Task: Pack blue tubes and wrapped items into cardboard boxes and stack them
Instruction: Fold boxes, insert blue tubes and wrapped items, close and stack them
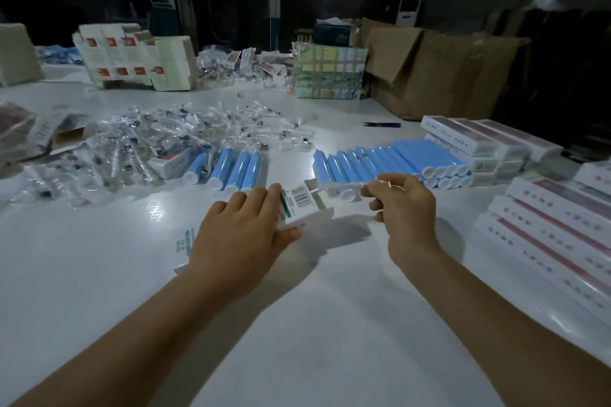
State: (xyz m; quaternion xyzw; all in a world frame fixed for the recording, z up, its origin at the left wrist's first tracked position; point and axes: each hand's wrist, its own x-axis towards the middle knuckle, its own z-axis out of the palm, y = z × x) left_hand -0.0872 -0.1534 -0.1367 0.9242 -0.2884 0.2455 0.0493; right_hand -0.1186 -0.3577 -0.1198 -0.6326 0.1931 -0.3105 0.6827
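White barcoded box (299,205) gripped by left hand (241,235), flap open

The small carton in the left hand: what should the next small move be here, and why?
Probably slide the tube fully into the carton. The left hand grips the carton with its end flap open toward the right hand, which pinches a clear wrapped item beside the white-capped tube at the carton's mouth. How far the tube is inside is unclear, so finishing the insertion seems due before closing.
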